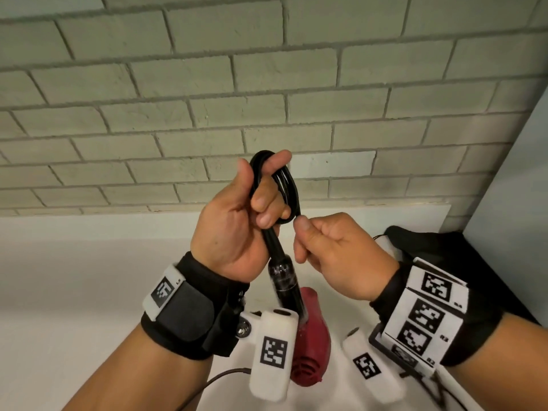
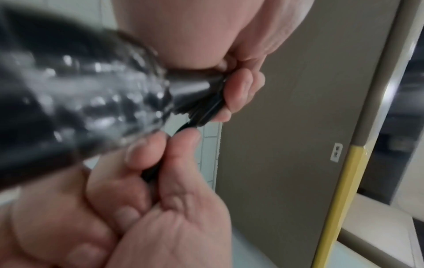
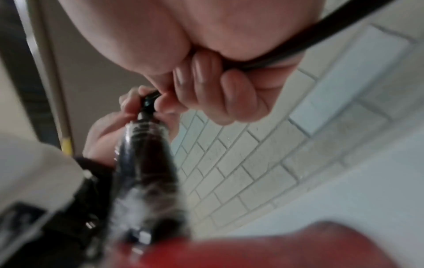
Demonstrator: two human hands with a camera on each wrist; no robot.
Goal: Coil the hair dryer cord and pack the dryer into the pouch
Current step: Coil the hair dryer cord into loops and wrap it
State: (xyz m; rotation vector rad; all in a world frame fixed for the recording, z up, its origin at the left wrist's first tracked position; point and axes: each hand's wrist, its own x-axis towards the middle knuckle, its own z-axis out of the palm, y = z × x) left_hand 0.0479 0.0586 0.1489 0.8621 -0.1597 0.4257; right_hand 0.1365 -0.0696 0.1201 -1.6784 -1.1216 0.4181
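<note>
Up in front of the tiled wall (image 1: 207,93), the left hand (image 1: 237,221) grips a bundle of black cord loops (image 1: 289,188), with the thumb over the top of the coil and the fingers curled round it, so the loops stand upright above the fist. Below that fist the cord's thick strain relief runs straight down into the hair dryer's black handle (image 1: 284,280), which hangs beneath the hand; the dryer's red body (image 1: 311,336) shows lower still, near the wrists and above the white counter (image 1: 74,277). Whether the red body rests on the counter or hangs free cannot be told.

Just right of the coil, the right hand (image 1: 335,250) is curled tight, its thumb and forefinger pinching a strand of the cord at the lower right edge of the loops. The two hands are nearly touching there. In the right wrist view, the cord (image 3: 298,45) passes under the right palm and out to the upper right, while the handle (image 3: 144,148) rises toward the left hand beyond. The left wrist view shows the handle (image 2: 80,101) blurred and very close, with the left fingers (image 2: 241,90) closed on the cord bundle and the right hand (image 2: 160,199) meeting it from below.

On the far right of the counter, behind the right wrist, lies a black pouch (image 1: 424,241), well apart from the dryer. Near the bottom edge, a thin dark cable (image 1: 225,373) trails across the counter.
</note>
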